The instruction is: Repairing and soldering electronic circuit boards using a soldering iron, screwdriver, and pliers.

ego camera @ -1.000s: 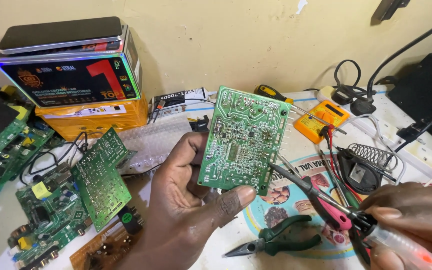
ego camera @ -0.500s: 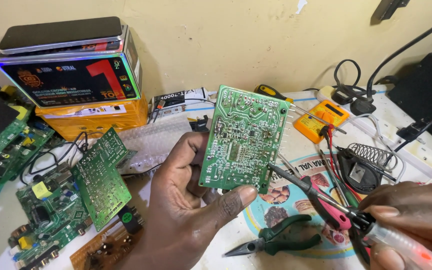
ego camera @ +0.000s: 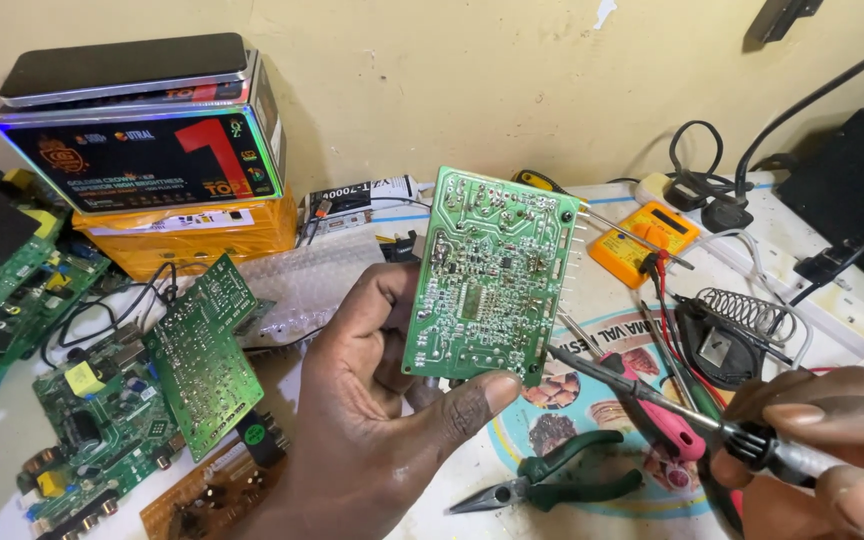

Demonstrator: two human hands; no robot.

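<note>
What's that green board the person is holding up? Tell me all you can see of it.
The green circuit board is a flat rectangle held nearly upright above the desk, solder side toward the camera. Silvery solder dots and pale traces cover it, with a small dark chip near the middle. The left hand grips it, thumb on the lower edge and fingers behind. The soldering iron in the right hand points its tip at the lower right corner.

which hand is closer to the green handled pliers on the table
Left. The left hand, holding the green circuit board, sits just left of the pliers. The right hand, gripping the soldering iron, is farther off to their right.
</note>
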